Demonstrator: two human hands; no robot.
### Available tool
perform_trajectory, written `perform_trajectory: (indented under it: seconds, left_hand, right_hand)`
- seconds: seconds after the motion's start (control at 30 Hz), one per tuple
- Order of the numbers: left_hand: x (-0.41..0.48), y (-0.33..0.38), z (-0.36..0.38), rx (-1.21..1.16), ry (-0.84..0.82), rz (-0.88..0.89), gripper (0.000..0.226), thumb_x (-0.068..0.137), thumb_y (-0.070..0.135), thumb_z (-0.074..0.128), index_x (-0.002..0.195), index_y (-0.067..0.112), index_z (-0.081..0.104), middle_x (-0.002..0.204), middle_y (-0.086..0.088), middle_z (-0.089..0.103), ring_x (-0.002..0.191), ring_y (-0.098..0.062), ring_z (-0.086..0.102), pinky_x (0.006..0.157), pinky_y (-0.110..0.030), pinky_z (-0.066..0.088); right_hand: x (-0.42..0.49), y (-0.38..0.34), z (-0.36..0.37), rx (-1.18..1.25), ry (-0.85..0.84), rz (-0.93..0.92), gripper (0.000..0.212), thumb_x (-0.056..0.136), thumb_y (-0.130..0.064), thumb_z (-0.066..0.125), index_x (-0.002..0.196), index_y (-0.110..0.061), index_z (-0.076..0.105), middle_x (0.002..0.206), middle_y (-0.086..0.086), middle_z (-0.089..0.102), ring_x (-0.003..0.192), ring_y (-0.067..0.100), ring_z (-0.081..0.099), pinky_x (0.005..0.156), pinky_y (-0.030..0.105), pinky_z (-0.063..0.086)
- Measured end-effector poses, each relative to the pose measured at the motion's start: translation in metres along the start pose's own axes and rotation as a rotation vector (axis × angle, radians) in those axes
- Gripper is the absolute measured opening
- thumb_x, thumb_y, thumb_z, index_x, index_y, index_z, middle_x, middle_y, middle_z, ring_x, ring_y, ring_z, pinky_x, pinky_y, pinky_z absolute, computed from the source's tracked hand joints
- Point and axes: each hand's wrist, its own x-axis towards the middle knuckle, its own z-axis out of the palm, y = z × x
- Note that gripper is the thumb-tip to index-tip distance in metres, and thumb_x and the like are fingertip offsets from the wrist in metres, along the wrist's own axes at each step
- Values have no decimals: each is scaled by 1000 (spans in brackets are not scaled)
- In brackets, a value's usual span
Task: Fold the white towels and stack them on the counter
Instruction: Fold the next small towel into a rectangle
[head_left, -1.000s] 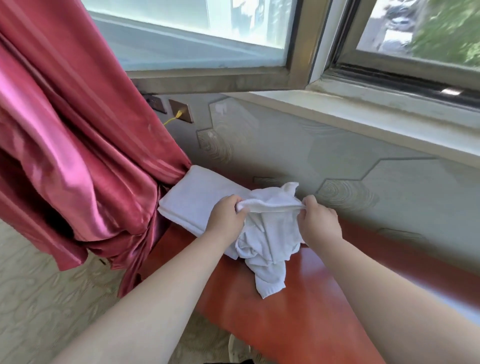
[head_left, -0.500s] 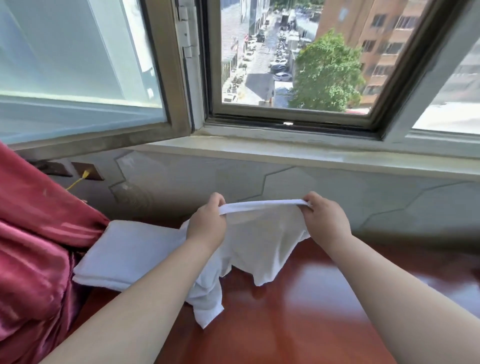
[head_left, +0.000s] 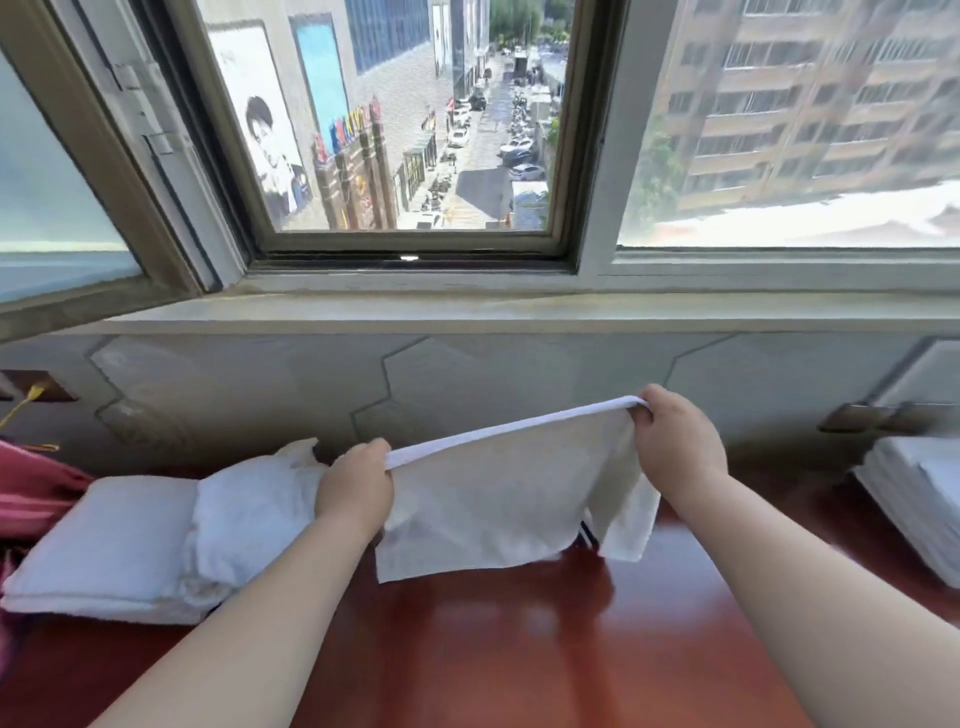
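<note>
The left hand (head_left: 353, 488) and right hand (head_left: 675, 441) each pinch a top corner of the white towel (head_left: 493, 499), which hangs over the bench (head_left: 493, 649). It looks soft, light and floppy; corners grip best.

Colours before you: towel (head_left: 498, 499) in your hands, plain white; folded towels (head_left: 104, 551), white; counter (head_left: 519, 649), glossy reddish-brown; curtain (head_left: 31, 493), pink-red satin with stripes; wall panel (head_left: 467, 374), pale grey, hexagon outlines; window frame (head_left: 405, 244), olive-bronze.
</note>
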Motion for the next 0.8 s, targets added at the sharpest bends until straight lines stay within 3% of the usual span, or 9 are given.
perform_trajectory:
  seconds: [0.1,0.2,0.3,0.37,0.47,0.57,0.8]
  left_hand:
    - [-11,22,20,-19,5,-69,27,88,1,41,94,23,56,85,-3,58,78,-29,56,63,-39,48]
    - [-17,40,35,-2,48,-94,30,87,1,39,95,27,53,78,1,54,70,-25,53,56,-36,41]
    - [-18,59,38,73,69,-80,32,87,2,40,96,31,52,75,6,52,66,-22,51,53,-34,36]
    - [-13,72,33,112,76,-66,32,85,3,41,97,32,50,77,7,53,70,-27,54,56,-35,39]
    - [1,87,21,194,77,1,27,83,4,41,92,28,48,80,5,54,73,-29,54,58,-36,41]
    - [16,93,17,250,41,9,22,84,3,40,85,24,46,76,4,51,71,-29,52,57,-36,38]
    - [65,97,11,291,-29,-96,23,82,1,38,81,23,45,77,-2,57,67,-24,53,56,-33,39]
  right_hand:
    - [4,55,-14,-71,-48,12,18,104,-33,44,89,-22,47,68,-2,52,68,32,52,56,37,44]
    - [8,102,-20,-139,-114,-23,18,104,-38,43,90,-27,45,69,-1,52,68,33,52,51,34,36]
    - [14,142,-24,-249,-158,-49,15,103,-30,42,90,-23,45,71,1,55,68,33,54,51,34,35]
    - [21,161,-27,-353,-217,-70,12,101,-21,43,88,-21,44,83,3,62,73,32,55,57,36,36]
    - [33,176,-31,-486,-303,-122,13,97,-11,41,93,-22,48,103,6,63,92,32,63,66,35,38]
    - [43,185,-29,-604,-346,-135,23,93,-3,41,107,-17,54,110,5,57,106,28,60,73,35,41]
    - [72,198,-28,-670,-399,11,27,92,-5,44,111,-19,58,115,4,59,108,26,61,75,34,42]
